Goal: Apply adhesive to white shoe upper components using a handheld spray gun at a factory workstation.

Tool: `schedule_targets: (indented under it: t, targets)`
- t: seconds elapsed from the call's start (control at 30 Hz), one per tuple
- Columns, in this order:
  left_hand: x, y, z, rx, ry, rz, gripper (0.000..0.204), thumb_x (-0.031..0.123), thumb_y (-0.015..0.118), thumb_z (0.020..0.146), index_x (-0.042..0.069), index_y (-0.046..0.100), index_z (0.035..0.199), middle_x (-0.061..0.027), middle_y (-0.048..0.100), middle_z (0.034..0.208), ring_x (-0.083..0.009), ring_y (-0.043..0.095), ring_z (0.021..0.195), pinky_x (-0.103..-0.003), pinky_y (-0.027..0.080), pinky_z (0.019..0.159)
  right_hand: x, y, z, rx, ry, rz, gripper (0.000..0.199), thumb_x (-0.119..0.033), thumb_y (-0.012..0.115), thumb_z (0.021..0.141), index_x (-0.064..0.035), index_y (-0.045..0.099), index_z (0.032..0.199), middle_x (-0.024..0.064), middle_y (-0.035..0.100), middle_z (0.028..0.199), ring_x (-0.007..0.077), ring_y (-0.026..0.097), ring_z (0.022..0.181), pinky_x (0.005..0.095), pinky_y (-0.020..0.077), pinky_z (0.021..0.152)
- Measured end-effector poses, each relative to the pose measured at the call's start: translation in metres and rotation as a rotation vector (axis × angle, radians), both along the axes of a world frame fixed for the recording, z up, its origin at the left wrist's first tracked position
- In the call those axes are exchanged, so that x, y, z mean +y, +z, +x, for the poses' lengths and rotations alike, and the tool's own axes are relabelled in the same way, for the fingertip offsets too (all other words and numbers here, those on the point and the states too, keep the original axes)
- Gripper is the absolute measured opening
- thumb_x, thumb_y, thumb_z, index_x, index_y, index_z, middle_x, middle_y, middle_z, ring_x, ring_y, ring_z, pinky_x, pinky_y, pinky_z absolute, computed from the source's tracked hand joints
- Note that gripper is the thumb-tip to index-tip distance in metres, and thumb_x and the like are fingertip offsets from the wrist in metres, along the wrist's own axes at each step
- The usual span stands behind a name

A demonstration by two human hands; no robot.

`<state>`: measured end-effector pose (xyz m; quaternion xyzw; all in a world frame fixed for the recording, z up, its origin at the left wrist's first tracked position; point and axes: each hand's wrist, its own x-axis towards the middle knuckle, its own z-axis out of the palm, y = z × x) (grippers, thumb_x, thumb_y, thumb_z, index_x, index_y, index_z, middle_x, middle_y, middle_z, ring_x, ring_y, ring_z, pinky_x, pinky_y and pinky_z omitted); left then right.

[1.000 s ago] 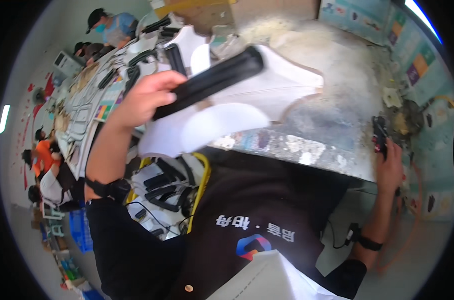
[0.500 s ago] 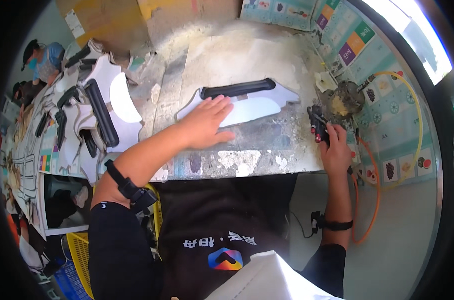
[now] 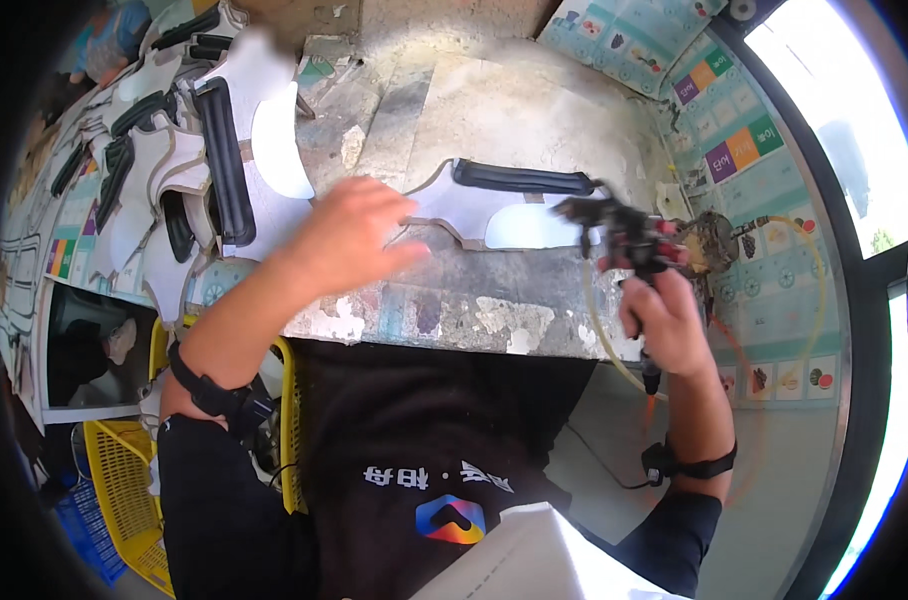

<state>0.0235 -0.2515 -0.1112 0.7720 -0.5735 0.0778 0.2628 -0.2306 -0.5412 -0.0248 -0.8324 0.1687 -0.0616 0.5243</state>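
Note:
A flat light-grey cut piece [image 3: 449, 208], resembling an opened-out shoe upper, lies on the worktable with a black padded strip [image 3: 519, 178] along its far edge and a white rounded patch [image 3: 522, 228]. My right hand [image 3: 669, 318] is wrapped round the grip of a dark spray gun [image 3: 629, 235], blurred by motion, whose front end overlaps the right end of the piece. A pale hose hangs below the gun. My left hand [image 3: 359, 238] hovers by the left end of the piece, fingers apart, holding nothing.
Similar pieces [image 3: 239, 150] are heaped at the left. The worktable [image 3: 404, 310] is stained and peeling. A crusted round object [image 3: 712, 242] stands by the right wall, near a yellow hose [image 3: 822, 260]. A yellow basket [image 3: 124, 500] stands below left. Another person [image 3: 114, 45] is beyond the heap.
My right hand has raised the spray gun from the table's right side and brought it to the piece. My left hand has lifted off the piece. The whole view has shifted somewhat.

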Motion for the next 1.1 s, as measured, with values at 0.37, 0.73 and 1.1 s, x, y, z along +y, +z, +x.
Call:
schedule_targets:
  t: [0.37, 0.73, 1.1]
  targets:
    - [0.070, -0.030, 0.064, 0.732, 0.356, -1.126, 0.024, 0.018, 0.060, 0.101, -0.004, 0.069, 0.099, -0.0064, 0.070, 0.088, -0.0128, 0.064, 0.081, -0.029, 0.047, 0.077, 0.076, 0.015, 0.069, 0.323, 0.113, -0.397, 0.027, -0.021, 0.058, 0.097, 0.0045, 0.061, 0.107, 0.0244, 0.066, 0.088, 0.0407, 0.064, 0.083, 0.0430, 0.0495, 0.077]
    - [0.079, -0.018, 0.056, 0.749, 0.212, -1.416, 0.027, 0.021, 0.054, 0.103, -0.002, 0.065, 0.093, -0.0098, 0.066, 0.082, -0.0175, 0.061, 0.078, -0.031, 0.044, 0.075, 0.074, 0.023, 0.089, 0.257, 0.008, -0.499, 0.028, -0.019, 0.061, 0.096, 0.0022, 0.058, 0.114, 0.0234, 0.065, 0.088, 0.0369, 0.063, 0.080, 0.0414, 0.0495, 0.077]
    - [0.078, -0.021, 0.057, 0.744, 0.203, -1.377, 0.029, 0.021, 0.052, 0.103, -0.002, 0.063, 0.090, -0.0101, 0.065, 0.081, -0.0181, 0.060, 0.079, -0.031, 0.044, 0.077, 0.102, 0.029, 0.080, 0.414, 0.020, -0.162, 0.026, -0.021, 0.059, 0.096, 0.0001, 0.067, 0.109, 0.0079, 0.059, 0.071, 0.0162, 0.055, 0.064, 0.0348, 0.0467, 0.063]
